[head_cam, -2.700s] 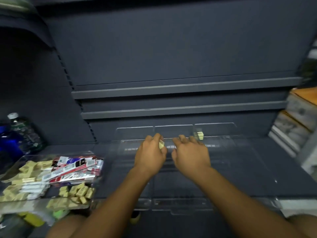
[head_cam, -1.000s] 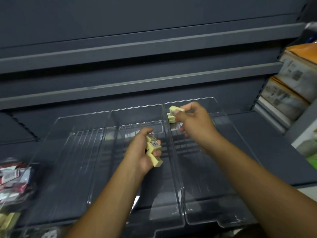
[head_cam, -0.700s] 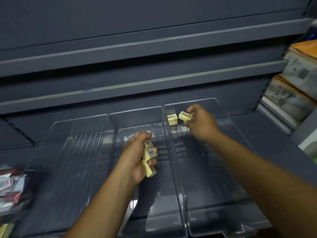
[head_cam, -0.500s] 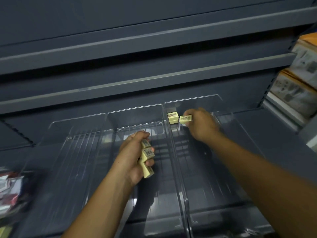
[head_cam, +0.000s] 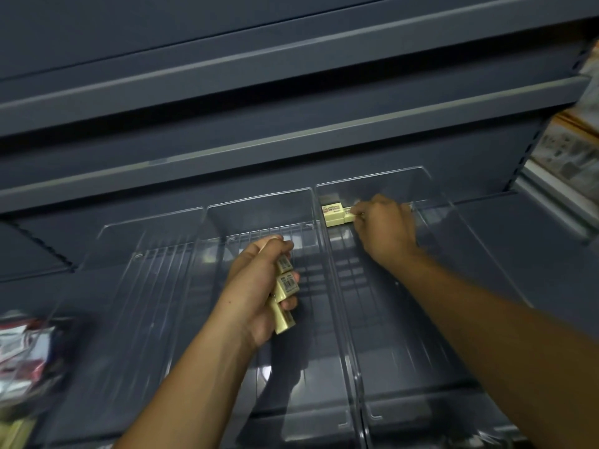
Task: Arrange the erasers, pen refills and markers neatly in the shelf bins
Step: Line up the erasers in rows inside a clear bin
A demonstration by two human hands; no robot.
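"At the back of the right bin [head_cam: 372,335], what do you see?"

"One pale yellow eraser [head_cam: 333,212] lies in the far left corner, label up. The right hand [head_cam: 385,228] pinches a second eraser [head_cam: 349,218] between thumb and fingertips, right against the first."

"And the other hand?"

"The left hand [head_cam: 256,286] hovers over the middle bin [head_cam: 311,367], fingers curled round a stack of erasers [head_cam: 287,288] (three at least, barcodes showing; I can't count more)."

"What else?"

"The left bin [head_cam: 136,303] is clear plastic like the other two, and all three sit side by side on the dark grey shelf [head_cam: 534,254]. Blurred red-and-white packets [head_cam: 22,348] show at the far left edge, and printed boxes [head_cam: 570,150] are stacked on the right."
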